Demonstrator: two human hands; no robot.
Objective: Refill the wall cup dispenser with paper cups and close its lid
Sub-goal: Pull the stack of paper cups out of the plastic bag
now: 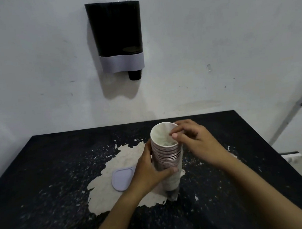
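Standing upright near the middle of the black table [51, 157], the stack of paper cups [167, 154] is what I have in both hands right now. It is a nested column, white inside at the open top, with pinkish rims banded close together down the upper part and a plain pale wall lower down; it looks to be sheathed in a thin clear wrapper, though I cannot tell that for certain. My left hand [150, 173] is wrapped around the stack's middle from the left, fingers curled behind it and the thumb pressed across the front, a firm closed grip. My right hand [193, 140] sits at the top rim from the right side, fingers bunched and pinching at the lip of the uppermost cup; whether it grips the cup edge or the wrapper I cannot tell. Just left of the stack, partly under my left wrist, a pale lilac lid [121, 179] lies flat on the table, on a large patch where the black surface has flaked away to a beige layer. Up on the white wall [212, 38], well apart from the table, hangs the cup dispenser [115, 31]: a dark translucent body, a lilac band around its lower end, and 1 dark cup bottom poking out underneath. Its top is open.
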